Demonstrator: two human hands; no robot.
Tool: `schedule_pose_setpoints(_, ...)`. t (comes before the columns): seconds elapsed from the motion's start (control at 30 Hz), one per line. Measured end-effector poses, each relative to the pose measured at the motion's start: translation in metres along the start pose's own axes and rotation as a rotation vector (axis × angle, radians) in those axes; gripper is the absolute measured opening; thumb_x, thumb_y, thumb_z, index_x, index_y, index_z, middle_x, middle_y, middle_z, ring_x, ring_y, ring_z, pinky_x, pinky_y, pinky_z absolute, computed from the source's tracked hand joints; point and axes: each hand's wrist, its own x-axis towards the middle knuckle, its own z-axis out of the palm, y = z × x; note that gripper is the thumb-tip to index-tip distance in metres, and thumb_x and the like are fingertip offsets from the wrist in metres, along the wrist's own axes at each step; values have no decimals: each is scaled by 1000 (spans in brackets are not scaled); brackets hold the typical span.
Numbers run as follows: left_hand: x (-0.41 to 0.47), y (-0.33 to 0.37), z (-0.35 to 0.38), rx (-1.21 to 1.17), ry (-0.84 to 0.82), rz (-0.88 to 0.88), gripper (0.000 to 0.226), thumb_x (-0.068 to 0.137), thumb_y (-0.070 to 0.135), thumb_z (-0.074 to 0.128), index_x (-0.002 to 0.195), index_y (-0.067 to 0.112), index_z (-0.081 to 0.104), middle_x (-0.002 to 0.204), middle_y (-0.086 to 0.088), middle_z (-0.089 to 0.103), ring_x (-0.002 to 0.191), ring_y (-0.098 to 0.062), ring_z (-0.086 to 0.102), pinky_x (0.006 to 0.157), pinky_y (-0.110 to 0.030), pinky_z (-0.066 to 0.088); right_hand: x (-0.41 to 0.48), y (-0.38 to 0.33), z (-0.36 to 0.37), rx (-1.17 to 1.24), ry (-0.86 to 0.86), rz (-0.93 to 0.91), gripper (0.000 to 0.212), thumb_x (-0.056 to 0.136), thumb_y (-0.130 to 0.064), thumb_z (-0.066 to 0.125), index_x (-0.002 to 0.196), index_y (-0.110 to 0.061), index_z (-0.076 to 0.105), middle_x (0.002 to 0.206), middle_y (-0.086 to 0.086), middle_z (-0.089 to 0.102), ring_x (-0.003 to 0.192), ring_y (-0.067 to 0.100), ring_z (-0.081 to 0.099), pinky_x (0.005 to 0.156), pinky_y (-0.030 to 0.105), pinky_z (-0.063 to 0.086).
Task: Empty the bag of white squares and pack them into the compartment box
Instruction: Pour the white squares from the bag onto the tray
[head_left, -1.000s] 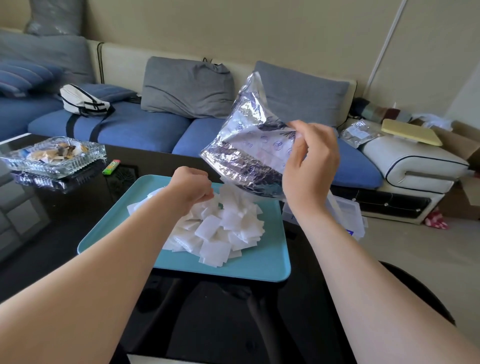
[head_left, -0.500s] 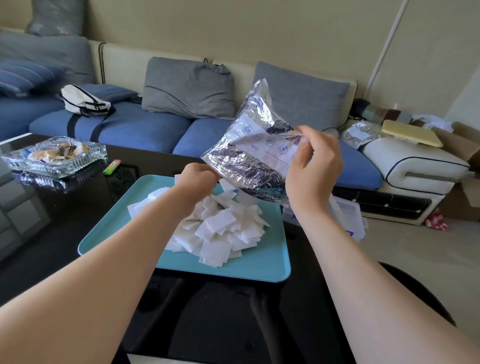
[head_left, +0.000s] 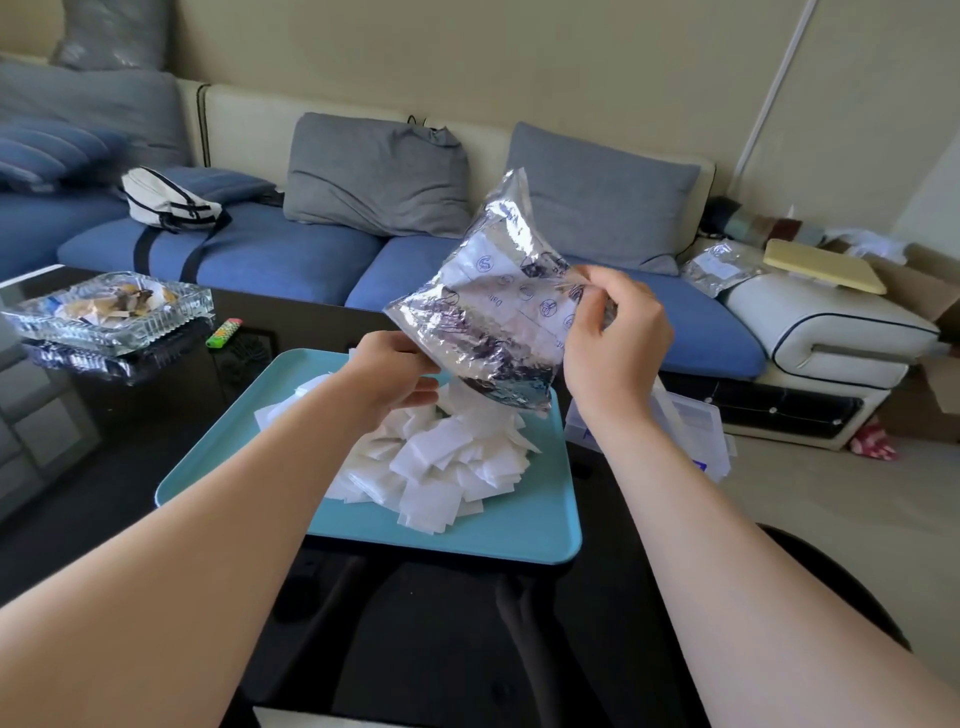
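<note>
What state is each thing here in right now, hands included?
bag, held tilted over the tray, crumpled.
left hand, grips the bag's lower edge.
right hand, pinches the bag's right side.
squares, heaped loose on the tray.
tray, flat on the table.
box, beside the tray, partly hidden; lid state unclear.
dish, holds scraps.

Bare forearms outstretched, left grip (head_left: 396, 365) and right grip (head_left: 615, 340) each pinched on the foil bag (head_left: 480, 312).
</note>
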Motion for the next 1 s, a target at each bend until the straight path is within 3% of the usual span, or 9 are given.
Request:
schedule_pose_setpoints(0.1, -1, 2, -4, 9, 27, 9, 18, 98, 10, 70, 115, 9, 75, 110, -9, 74, 89, -22, 72, 64, -28, 62, -1, 0, -1, 12, -45, -6, 33, 98, -1, 54, 110, -16, 81, 96, 4, 75, 83, 4, 56, 74, 0, 33)
schedule_pose_setpoints(0.3, 2, -1, -3, 72, -28, 11, 28, 97, 21, 74, 122, 9, 74, 113, -7, 75, 107, -23, 72, 88, -33, 61, -2, 2, 1, 9, 14, -6, 34, 99, -1, 52, 113, -14, 81, 101, 4, 77, 87, 6, 60, 76, -1, 33)
schedule_pose_setpoints(0.4, 1, -1, -2, 95, -35, 38, 33, 95, 25, 76, 126, 14, 73, 116, -7, 73, 109, -24, 70, 95, -36, 60, 1, 6, -2, -16, 31, -26, 33, 98, 1, 49, 103, -9, 80, 85, -4, 68, 76, 6, 49, 68, 5, 31)
schedule_pose_setpoints(0.47, 1, -1, -2, 85, -44, 29, 36, 95, 27, 76, 129, 16, 71, 118, -6, 72, 111, -23, 69, 97, -37, 59, 4, 9, -3, -51, 39, -77, 28, 95, 6, 47, 93, 0, 75, 72, 6, 55, 75, 6, 33, 61, 10, 26)
schedule_pose_setpoints(0.57, 0, -1, 0, 86, -105, 20, 29, 96, 26, 75, 124, 19, 73, 120, -3, 73, 113, -22, 69, 102, -41, 57, 4, 8, -4, -66, 1, -92, 32, 95, 7, 49, 104, -3, 78, 78, 16, 69, 74, 10, 34, 65, 0, 28)
schedule_pose_setpoints(0.7, -2, 1, 7, 22, -148, 40, 14, 102, 15, 66, 114, 19, 73, 117, -3, 77, 108, -20, 72, 95, -37, 59, 5, 6, -4, -22, 5, -59, 40, 97, 2, 49, 116, -13, 81, 94, 8, 79, 81, 21, 65, 71, 5, 30)
schedule_pose_setpoints(0.83, -11, 11, 11, -46, -74, 111, 20, 107, 10, 55, 115, 9, 73, 102, -6, 81, 89, -18, 79, 86, -39, 64, 4, 6, -5, -17, -28, 35, 32, 100, 0, 50, 103, -10, 79, 86, 10, 75, 74, 12, 43, 63, 3, 30)
schedule_pose_setpoints(0.93, -18, 18, 11, 38, 34, 220, 25, 107, 23, 57, 102, 12, 79, 92, -6, 81, 83, -16, 79, 73, -37, 65, 4, 19, -9, -87, -110, 200, 27, 104, -4, 49, 105, -9, 76, 94, 12, 74, 77, 19, 51, 60, 13, 33)
schedule_pose_setpoints(1.0, -22, 20, 10, 140, 128, 322, 27, 104, 24, 61, 92, 12, 81, 81, -4, 80, 73, -14, 78, 64, -34, 65, 4, 28, -9, -148, -212, 310, 26, 107, -11, 51, 123, -10, 72, 116, 14, 73, 100, 33, 63, 75, 26, 41)
